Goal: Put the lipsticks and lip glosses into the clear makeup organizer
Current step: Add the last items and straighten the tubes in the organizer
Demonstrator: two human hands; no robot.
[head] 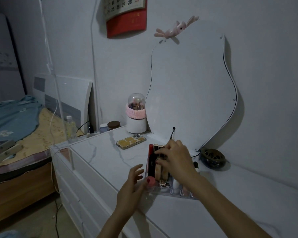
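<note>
The clear makeup organizer [175, 193] stands on the white marble-look dresser top. Several lipsticks and lip glosses stand upright in its back slots, among them a red-capped black tube [151, 160] and a dark gold-rimmed tube [156, 148]. My right hand [176, 158] reaches over those slots and its fingertips pinch a tube there, which is mostly hidden by the fingers. A round pink-red pot [150, 181] sits at the organizer's front left corner. My left hand [131, 189] hovers just left of the organizer with fingers spread, holding nothing.
A phone in a yellow case [130, 142] lies behind the organizer. A white brush holder with a clear dome [136, 117] stands at the back beside a wavy mirror [193, 93]. A dark round perforated object [212, 158] sits to the right. A bed lies at left.
</note>
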